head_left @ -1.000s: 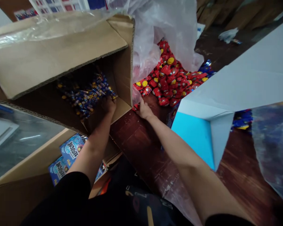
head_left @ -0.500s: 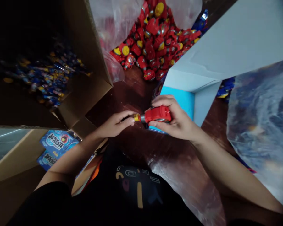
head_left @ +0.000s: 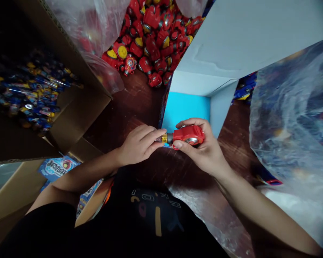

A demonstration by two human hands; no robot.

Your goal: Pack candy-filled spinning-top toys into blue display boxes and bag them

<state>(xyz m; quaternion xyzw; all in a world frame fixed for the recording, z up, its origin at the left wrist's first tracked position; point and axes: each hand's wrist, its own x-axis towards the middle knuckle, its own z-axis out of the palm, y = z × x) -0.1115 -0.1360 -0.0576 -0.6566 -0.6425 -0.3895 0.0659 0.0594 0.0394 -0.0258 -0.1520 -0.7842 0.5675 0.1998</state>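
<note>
My hands meet in front of my chest, nearly touching. The right hand is curled around a red plastic toy with a silvery disc and a short grey stem, thumb on the near side, fingers over the far side. The left hand pinches a small clear tube with a yellow end, which lines up with the stem and meets it; I can't tell whether it is seated inside.

Below lies a dark reddish-brown wooden tabletop. Its bare strip runs between an open brown cardboard carton on the left, holding a heap of small blue and yellow pieces, and an open white box with a bright blue inner face, just beyond the toy. A pile of similar red toys closes the far end. To the right, a cloudy plastic bag stands near my right forearm.
</note>
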